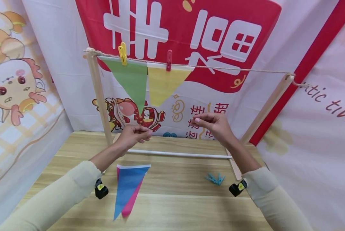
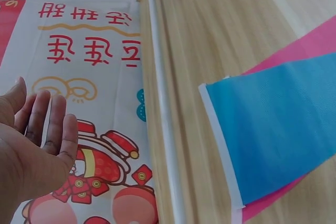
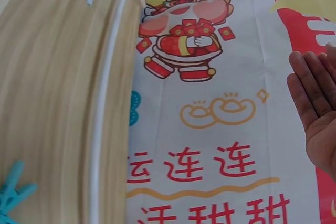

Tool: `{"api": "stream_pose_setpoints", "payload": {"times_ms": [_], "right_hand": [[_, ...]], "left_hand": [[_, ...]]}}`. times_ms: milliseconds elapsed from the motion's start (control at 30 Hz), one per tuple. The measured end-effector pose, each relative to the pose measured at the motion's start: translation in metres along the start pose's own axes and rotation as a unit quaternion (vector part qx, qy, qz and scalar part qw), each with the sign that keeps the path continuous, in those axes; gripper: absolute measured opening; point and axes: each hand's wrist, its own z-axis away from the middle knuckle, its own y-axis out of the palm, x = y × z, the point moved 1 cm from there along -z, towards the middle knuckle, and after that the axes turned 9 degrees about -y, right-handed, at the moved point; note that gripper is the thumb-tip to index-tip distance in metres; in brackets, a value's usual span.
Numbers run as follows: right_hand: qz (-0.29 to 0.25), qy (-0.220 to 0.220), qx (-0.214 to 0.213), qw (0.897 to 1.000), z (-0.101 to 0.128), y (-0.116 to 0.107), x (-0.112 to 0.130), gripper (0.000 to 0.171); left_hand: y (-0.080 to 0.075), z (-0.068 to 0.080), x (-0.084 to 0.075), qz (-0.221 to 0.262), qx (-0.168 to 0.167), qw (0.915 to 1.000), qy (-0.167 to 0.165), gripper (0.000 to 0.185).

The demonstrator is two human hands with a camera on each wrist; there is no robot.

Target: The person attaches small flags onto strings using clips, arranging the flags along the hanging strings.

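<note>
My left hand hovers over the table's back part, below the tip of the green pennant; its fingers are loosely bent with nothing in them in the left wrist view. My right hand is in the air lower right of the yellow pennant, fingers relaxed and holding nothing. Both pennants hang from a string between two wooden posts. A yellow clothespin clips the green pennant, and a red clothespin the yellow one. On the table, a blue pennant overlaps a pink pennant.
Several blue clothespins lie on the table at right. A white rod runs low between the left post and the right post. Printed cloth hangs behind the frame and at both sides.
</note>
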Motion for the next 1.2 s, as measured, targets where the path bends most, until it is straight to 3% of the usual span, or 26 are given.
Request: {"api": "stream_pose_setpoints", "payload": {"times_ms": [167, 767, 1200], "right_hand": [[0.011, 0.016, 0.005, 1.000, 0.010, 0.001, -0.008, 0.024], [0.025, 0.078, -0.014, 0.997, 0.051, -0.002, -0.043, 0.023], [0.024, 0.104, -0.017, 0.994, 0.076, -0.008, -0.064, 0.026]], "left_hand": [[-0.001, 0.001, 0.008, -0.016, -0.003, 0.9997, 0.017, 0.039], [-0.005, 0.004, 0.039, -0.050, 0.000, 0.9979, -0.042, 0.044], [-0.005, 0.003, 0.060, -0.057, 0.002, 0.9970, -0.052, 0.037]]}}
